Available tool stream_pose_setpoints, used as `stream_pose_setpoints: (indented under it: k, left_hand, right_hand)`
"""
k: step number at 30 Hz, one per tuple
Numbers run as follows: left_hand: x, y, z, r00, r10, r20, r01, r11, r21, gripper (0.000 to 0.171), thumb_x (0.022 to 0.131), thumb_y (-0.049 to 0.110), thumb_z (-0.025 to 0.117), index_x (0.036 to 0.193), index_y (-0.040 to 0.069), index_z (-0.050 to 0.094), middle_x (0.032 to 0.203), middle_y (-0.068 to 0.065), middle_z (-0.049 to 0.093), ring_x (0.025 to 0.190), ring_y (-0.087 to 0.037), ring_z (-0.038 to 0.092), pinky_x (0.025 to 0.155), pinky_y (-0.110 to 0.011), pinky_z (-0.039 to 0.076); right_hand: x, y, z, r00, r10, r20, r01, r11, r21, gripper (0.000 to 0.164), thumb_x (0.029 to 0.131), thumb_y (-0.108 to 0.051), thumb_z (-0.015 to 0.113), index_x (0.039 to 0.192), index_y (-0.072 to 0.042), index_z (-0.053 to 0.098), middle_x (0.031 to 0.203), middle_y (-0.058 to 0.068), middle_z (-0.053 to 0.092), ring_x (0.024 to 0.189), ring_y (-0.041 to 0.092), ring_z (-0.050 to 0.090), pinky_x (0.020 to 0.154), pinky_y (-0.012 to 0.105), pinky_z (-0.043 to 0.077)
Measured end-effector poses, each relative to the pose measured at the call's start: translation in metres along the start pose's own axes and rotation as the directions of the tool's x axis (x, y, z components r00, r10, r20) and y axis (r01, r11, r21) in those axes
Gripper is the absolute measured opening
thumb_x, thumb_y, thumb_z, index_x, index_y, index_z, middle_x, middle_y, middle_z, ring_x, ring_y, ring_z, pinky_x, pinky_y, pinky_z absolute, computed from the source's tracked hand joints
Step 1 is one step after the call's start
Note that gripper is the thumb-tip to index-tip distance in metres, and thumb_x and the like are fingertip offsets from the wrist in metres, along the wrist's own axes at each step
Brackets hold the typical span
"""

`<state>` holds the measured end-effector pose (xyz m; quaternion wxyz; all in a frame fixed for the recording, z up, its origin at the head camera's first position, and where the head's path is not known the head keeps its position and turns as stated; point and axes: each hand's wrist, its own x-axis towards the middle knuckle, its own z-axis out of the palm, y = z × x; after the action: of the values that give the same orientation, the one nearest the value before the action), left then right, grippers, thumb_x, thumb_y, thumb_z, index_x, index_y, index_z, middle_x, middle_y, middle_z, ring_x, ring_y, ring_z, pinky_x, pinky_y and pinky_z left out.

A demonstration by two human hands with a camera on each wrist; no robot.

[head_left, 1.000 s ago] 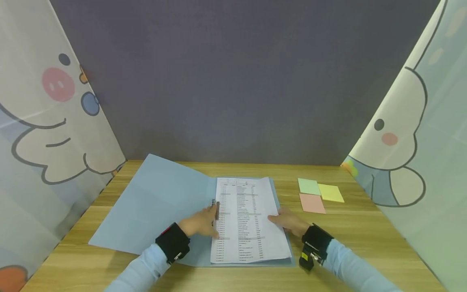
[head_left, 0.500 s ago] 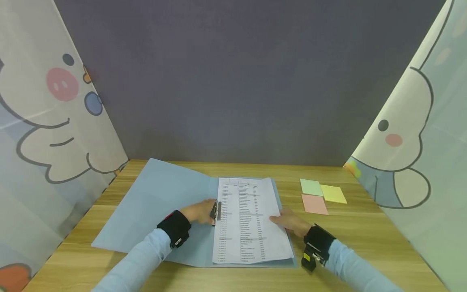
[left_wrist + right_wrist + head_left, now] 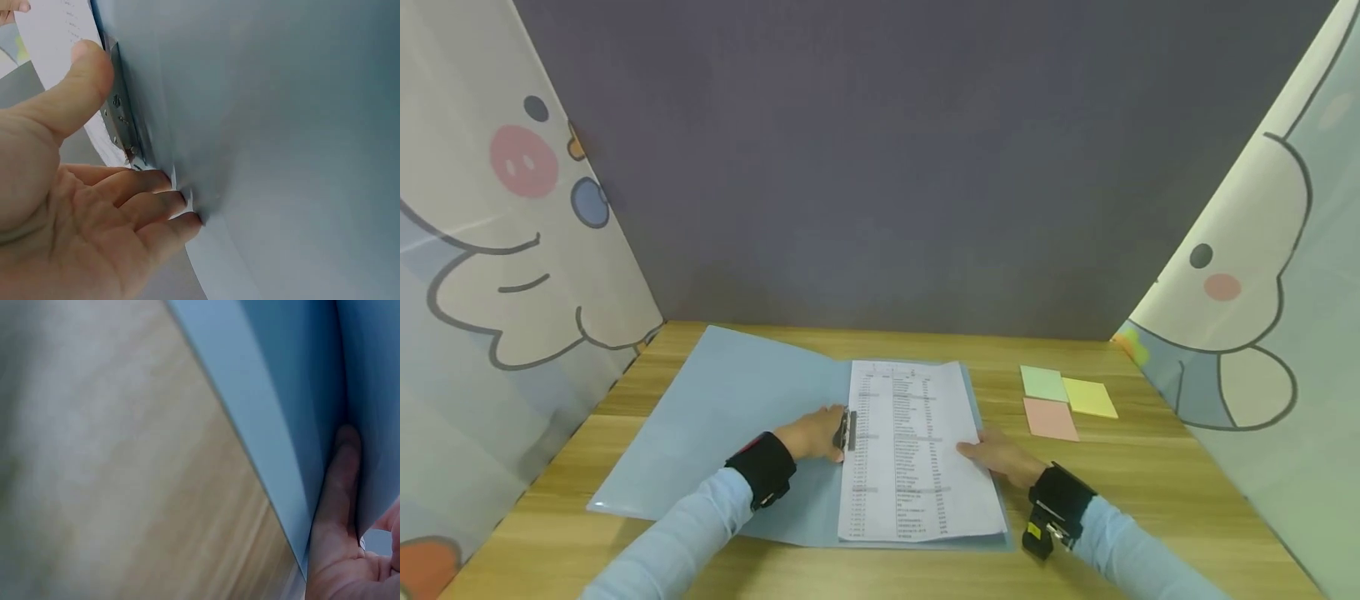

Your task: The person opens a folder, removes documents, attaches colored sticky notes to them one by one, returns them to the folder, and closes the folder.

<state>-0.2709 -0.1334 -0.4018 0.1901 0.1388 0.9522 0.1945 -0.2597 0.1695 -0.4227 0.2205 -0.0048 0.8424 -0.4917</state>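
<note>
A light blue clip folder lies spread on the table, and printed sheets of paper rest on its right half. The metal clip sits at the spine, its dark bar over the sheets' left edge. My left hand is at the clip. In the left wrist view its thumb overlaps the clip, while the other fingertips touch the folder. At the sheets' right edge, my right hand pinches the paper, thumb on top and a finger beneath.
Green, yellow and pink sticky notes lie to the right of the folder on the wooden table. A dark panel stands behind, with printed cloth at both sides.
My left hand's fingers have drawn back from over the sheets' left edge to the clip's left side, showing more of the clip. My right hand stays at the right edge of the paper.
</note>
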Motion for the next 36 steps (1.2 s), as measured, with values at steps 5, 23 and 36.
stream_pose_setpoints:
  k: [5,23,36]
  left_hand:
    - [-0.003,0.006,-0.001,1.000,-0.001,-0.030,0.002,1.000,0.030,0.085,0.071,0.019,0.075,0.137,-0.010,0.029,0.144,-0.025,0.031,0.133,-0.042,0.026,0.108,-0.050,0.024]
    - [-0.006,-0.001,-0.003,0.999,0.024,-0.044,-0.023,1.000,0.012,0.087,0.075,0.026,0.070,0.139,-0.011,0.024,0.145,-0.027,0.026,0.135,-0.040,0.023,0.109,-0.048,0.022]
    - [-0.009,-0.017,-0.019,0.991,0.137,-0.012,-0.137,0.974,-0.183,0.041,0.087,0.016,0.061,0.124,0.000,0.055,0.130,-0.016,0.052,0.125,-0.033,0.042,0.102,-0.048,0.034]
  right_hand:
    - [-0.003,-0.003,0.000,1.000,0.005,-0.019,-0.006,1.000,-0.022,0.033,0.094,-0.018,0.050,0.120,0.002,0.053,0.084,0.006,0.067,0.070,0.018,0.064,0.064,0.030,0.050]
    - [-0.005,-0.009,-0.005,1.000,-0.004,-0.029,0.002,0.998,-0.060,0.033,0.094,-0.020,0.049,0.118,0.002,0.053,0.082,0.006,0.067,0.069,0.018,0.064,0.063,0.029,0.049]
    - [-0.004,0.001,-0.003,1.000,-0.014,-0.008,0.014,0.999,-0.035,0.034,0.093,-0.023,0.051,0.118,0.001,0.055,0.083,0.006,0.068,0.069,0.018,0.064,0.062,0.029,0.048]
